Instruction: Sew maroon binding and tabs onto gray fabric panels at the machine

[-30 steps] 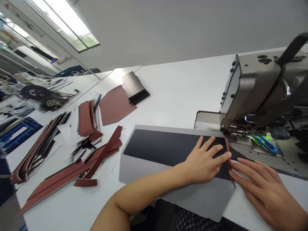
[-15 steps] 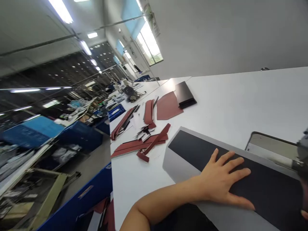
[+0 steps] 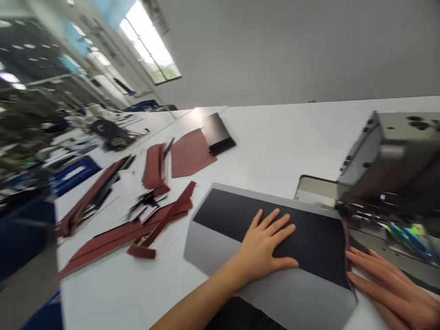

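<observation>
A sheet with a black band (image 3: 220, 208) and grey borders (image 3: 216, 247) lies on the white table. My left hand (image 3: 263, 245) rests flat on the black band, fingers spread. At the sheet's right end, a thin dark red edge (image 3: 346, 233) runs along the side. My right hand (image 3: 395, 284) touches that end with its fingertips, its fingers stretched out and slightly apart; its thumb cannot be made out clearly. Just beyond is a grey machine head (image 3: 398, 156), resembling a sewing machine, its lower parts close to the sheet's far right corner.
Dark red strips (image 3: 127, 238) and offcuts lie left on the table (image 3: 275, 137). A dark red panel (image 3: 190, 156) and a stack of dark pieces (image 3: 218, 133) lie farther back. A blue tray (image 3: 74, 174) stands far left. Blurred blue and green tools (image 3: 412, 240) lie by the machine.
The view has swung right, bringing the machine head and my right hand into fuller view. My left hand stays spread on the sheet.
</observation>
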### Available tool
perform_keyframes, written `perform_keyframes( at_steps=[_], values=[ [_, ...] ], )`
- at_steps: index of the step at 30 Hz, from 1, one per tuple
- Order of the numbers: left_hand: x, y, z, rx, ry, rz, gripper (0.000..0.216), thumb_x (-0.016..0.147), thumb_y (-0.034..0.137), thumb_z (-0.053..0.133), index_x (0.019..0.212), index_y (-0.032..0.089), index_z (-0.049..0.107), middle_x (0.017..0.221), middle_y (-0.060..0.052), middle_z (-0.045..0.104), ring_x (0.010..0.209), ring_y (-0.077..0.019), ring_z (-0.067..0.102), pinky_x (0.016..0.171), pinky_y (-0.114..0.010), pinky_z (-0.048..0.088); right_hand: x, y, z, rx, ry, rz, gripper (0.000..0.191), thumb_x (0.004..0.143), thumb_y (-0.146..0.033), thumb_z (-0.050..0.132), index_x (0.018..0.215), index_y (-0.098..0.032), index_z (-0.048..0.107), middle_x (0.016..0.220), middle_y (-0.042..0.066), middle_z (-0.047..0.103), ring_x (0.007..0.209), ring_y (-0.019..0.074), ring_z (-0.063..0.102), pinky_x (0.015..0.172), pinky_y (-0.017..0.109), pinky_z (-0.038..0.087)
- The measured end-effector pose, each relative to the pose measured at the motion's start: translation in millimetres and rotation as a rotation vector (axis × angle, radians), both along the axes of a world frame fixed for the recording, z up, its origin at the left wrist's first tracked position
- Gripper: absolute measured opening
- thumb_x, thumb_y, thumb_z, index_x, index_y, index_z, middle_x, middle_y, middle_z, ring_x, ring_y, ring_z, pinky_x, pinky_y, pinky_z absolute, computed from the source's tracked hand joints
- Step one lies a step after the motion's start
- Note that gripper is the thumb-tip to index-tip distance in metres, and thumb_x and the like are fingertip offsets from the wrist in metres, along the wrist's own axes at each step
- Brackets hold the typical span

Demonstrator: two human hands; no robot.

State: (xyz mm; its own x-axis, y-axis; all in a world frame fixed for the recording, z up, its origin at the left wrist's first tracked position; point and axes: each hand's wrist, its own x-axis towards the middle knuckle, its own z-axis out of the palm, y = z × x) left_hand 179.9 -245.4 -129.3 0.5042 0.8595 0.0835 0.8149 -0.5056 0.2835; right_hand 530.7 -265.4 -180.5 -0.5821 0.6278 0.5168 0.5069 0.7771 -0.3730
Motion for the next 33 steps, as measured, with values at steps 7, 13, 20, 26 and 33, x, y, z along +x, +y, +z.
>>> perform_keyframes(
  at_steps=[7,13,20,26,33],
  values=[
    [2,3,6.7,-0.018,0.084,-0.012,0.076,0.094,0.073,0.052,0.153,0.026,0.049,0.162,-0.008,0.043,0.154,-0.0366,0.034,0.124,-0.067,0.028,-12,2,33.4,0.065,-0.087,-0.013,0.044,0.097,-0.013,0.053,0.136,-0.027,0.068,0.149,0.005,0.058,0.14,0.0245,0.052,0.115,0.035,0.048],
    [6,3,8.8,-0.028,0.142,0.002,0.077,0.095,0.072,0.05,0.156,0.025,0.045,0.164,-0.01,0.04,0.155,-0.038,0.031,0.121,-0.07,0.031,-12,1,34.6,0.041,-0.068,-0.003,0.04,0.096,-0.009,0.052,0.128,-0.023,0.072,0.146,0.007,0.061,0.141,0.0244,0.051,0.117,0.036,0.047],
    [8,3,13.9,-0.036,0.107,0.027,0.069,0.096,0.063,0.059,0.153,0.025,0.049,0.164,-0.012,0.041,0.154,-0.0379,0.033,0.122,-0.07,0.03,-14,4,38.6,0.052,-0.07,0.026,0.045,0.094,-0.008,0.052,0.131,-0.025,0.07,0.14,0.006,0.065,0.136,0.0236,0.056,0.117,0.04,0.046],
    [57,20,15.8,0.023,-0.008,-0.213,0.03,0.105,0.031,0.049,0.127,0.019,0.066,0.142,-0.01,0.063,0.145,-0.0237,0.049,0.125,-0.048,0.037,-16,6,39.4,0.084,-0.139,0.032,0.043,0.092,-0.007,0.051,0.124,-0.023,0.074,0.14,0.006,0.064,0.134,0.0224,0.057,0.115,0.036,0.048],
    [82,32,5.1,0.06,0.001,-0.373,0.043,0.106,0.029,0.042,0.148,0.028,0.052,0.156,0.001,0.053,0.151,-0.0262,0.038,0.127,-0.053,0.031,-14,2,38.3,0.074,-0.154,0.022,0.049,0.09,-0.003,0.047,0.126,-0.022,0.073,0.143,0.006,0.063,0.136,0.0208,0.055,0.116,0.035,0.047]
  ],
)
